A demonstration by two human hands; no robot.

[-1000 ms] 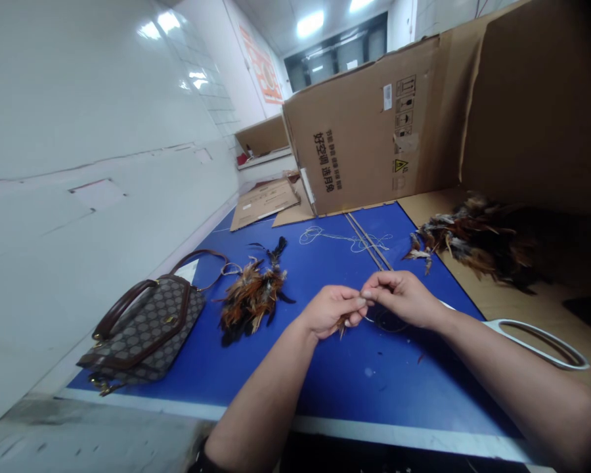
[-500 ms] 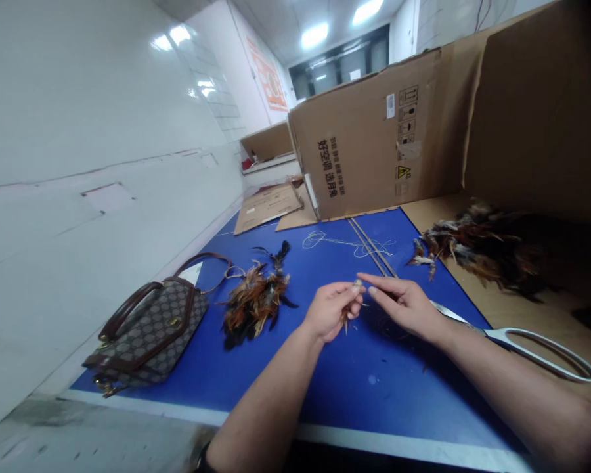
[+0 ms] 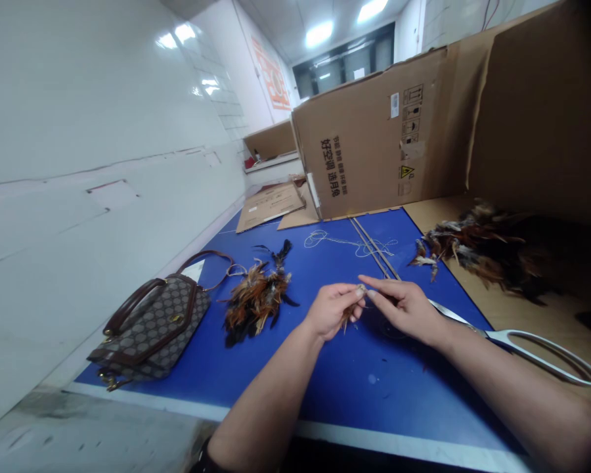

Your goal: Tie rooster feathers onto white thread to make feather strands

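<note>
My left hand (image 3: pixel 335 309) is closed, pinching a small bunch of brown feathers (image 3: pixel 347 318) whose pale ends stick out at the thumb tip. The lower feathers hang below the curled fingers. My right hand (image 3: pixel 406 307) is close beside it, index finger and thumb stretched out and a little apart at the pale ends. Whether fine thread runs between the hands I cannot tell. Under the right forearm lies a large pair of scissors (image 3: pixel 502 336). A pile of brown and black feathers (image 3: pixel 256 299) rests on the blue mat (image 3: pixel 354 387), left of my hands.
A patterned handbag (image 3: pixel 162 322) stands at the mat's left side by the white wall. Loose thread (image 3: pixel 325 240) and two thin sticks (image 3: pixel 373 246) lie behind my hands. A big cardboard box (image 3: pixel 369 144) rises at the back. More feathers (image 3: pixel 477 246) lie on cardboard at right.
The right thumb has come slightly closer to the pale feather ends in my left hand. The whole view has shifted a little; the other things lie as before.
</note>
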